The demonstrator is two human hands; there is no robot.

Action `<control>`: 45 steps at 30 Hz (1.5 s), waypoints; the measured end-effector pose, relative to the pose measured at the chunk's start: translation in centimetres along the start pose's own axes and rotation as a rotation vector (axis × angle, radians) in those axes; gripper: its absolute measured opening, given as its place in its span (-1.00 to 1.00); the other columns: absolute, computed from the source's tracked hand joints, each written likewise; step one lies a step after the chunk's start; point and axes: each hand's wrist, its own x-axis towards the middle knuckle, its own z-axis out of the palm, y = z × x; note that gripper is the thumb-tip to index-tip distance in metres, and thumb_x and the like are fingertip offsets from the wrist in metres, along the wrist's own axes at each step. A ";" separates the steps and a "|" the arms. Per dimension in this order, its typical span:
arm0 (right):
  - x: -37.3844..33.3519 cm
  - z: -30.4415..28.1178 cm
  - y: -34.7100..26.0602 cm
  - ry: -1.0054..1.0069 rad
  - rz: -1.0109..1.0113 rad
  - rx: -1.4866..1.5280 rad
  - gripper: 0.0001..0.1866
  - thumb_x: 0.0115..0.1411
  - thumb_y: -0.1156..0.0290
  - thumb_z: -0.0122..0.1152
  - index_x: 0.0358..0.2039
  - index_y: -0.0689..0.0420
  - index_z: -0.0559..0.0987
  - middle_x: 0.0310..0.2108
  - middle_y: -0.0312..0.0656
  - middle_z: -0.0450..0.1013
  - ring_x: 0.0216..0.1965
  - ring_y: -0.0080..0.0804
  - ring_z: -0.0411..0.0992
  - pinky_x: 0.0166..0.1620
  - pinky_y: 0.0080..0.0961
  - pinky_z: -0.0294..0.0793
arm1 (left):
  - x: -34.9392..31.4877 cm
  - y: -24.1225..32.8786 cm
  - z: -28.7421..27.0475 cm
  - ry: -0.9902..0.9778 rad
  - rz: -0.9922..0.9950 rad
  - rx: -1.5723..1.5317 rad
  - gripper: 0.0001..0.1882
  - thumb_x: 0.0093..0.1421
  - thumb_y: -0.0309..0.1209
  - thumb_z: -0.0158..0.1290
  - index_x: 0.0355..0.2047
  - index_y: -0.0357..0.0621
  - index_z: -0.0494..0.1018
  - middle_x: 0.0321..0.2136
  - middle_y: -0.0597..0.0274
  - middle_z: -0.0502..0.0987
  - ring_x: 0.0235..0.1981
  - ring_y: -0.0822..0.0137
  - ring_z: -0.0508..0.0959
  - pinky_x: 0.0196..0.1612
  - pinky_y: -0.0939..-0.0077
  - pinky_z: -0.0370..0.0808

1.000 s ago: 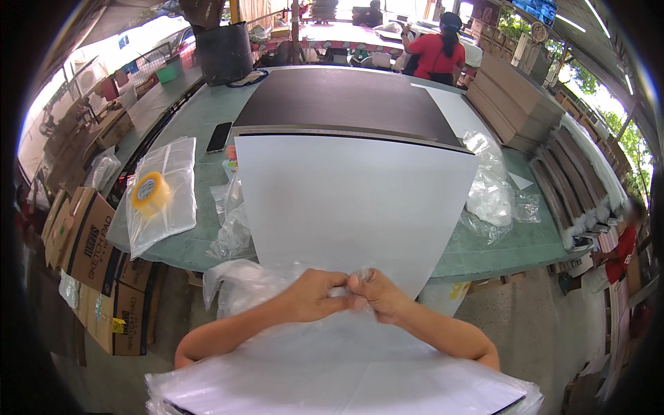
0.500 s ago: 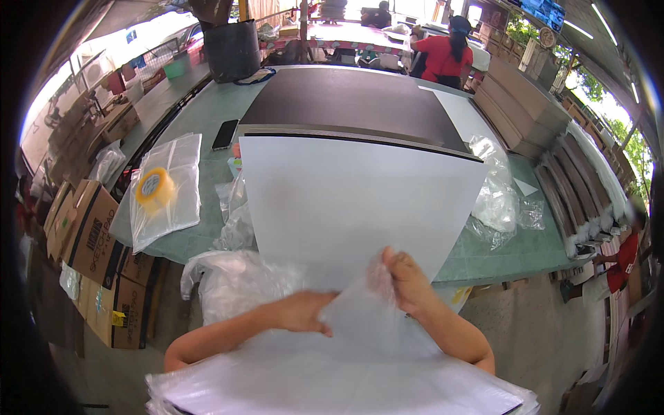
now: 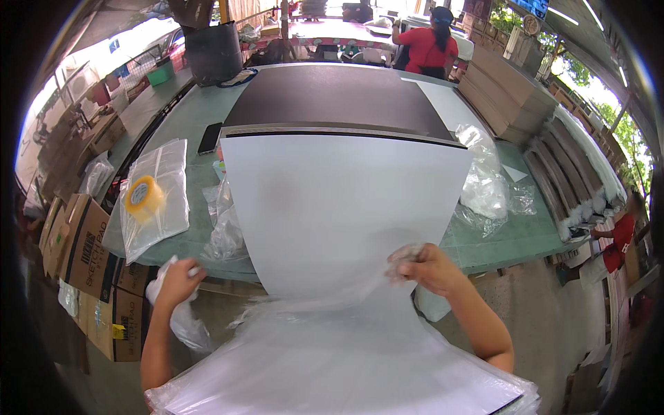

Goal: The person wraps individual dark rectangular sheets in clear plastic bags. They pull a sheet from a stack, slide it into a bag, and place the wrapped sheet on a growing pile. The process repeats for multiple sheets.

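My left hand [image 3: 181, 280] is out to the left below the table edge, closed on a crumpled clear plastic bag [image 3: 188, 325] that hangs beneath it. On the right, my right hand [image 3: 430, 268] pinches a bunched piece of clear plastic film [image 3: 400, 263] in front of a large white sheet [image 3: 339, 207]. That sheet leans down over the near table edge from a stack of dark boards [image 3: 339, 100]. Closest to me, a pile of white sheets in clear plastic [image 3: 339, 366] fills the lower part, its film reaching up toward the white sheet.
On the green table [image 3: 484, 249] lie clear bags [image 3: 166, 214] with a tape roll [image 3: 144, 199], a phone [image 3: 209, 138] and crumpled plastic [image 3: 481, 183]. Stacked brown boards [image 3: 508, 90] stand right. Cartons [image 3: 83, 249] stand lower left. Co-workers [image 3: 429, 48] in red are behind and at right.
My left hand has swung from the middle out to the left, and crumpled plastic now hangs from it. My right hand has moved slightly right, still gripping film. The whole view has shifted a little.
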 end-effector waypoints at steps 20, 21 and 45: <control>-2.5 6.3 -2.9 0.061 -0.383 -0.193 -0.84 0.01 0.42 0.17 -0.41 0.23 0.47 -0.46 -0.25 0.43 -0.33 -0.52 0.38 -0.24 -0.61 0.33 | 1.9 22.8 0.0 -0.362 0.903 -0.224 -0.68 0.00 -0.22 0.05 -0.34 -0.22 0.38 -0.49 0.02 0.46 -0.41 0.03 0.43 -0.37 0.29 0.39; -3.3 6.1 -3.8 0.159 -0.498 -0.214 -0.80 0.00 0.39 0.19 -0.40 0.23 0.48 -0.44 -0.24 0.43 -0.30 -0.50 0.38 -0.20 -0.57 0.33 | 1.1 22.1 2.5 -0.616 0.824 -0.155 -0.68 0.01 -0.21 0.03 -0.37 -0.23 0.39 -0.53 0.01 0.46 -0.45 0.01 0.44 -0.38 0.30 0.39; -4.1 2.8 -1.1 -0.480 0.377 0.334 -0.64 0.07 0.16 0.02 -0.24 0.17 0.40 -0.58 -0.27 0.37 -0.60 -0.55 0.34 -0.56 -0.63 0.36 | 5.9 14.5 -1.6 -0.651 0.262 -1.417 -0.72 -0.05 -0.47 0.15 -0.33 -0.26 0.36 -0.43 0.26 0.46 -0.48 0.45 0.45 -0.33 0.56 0.41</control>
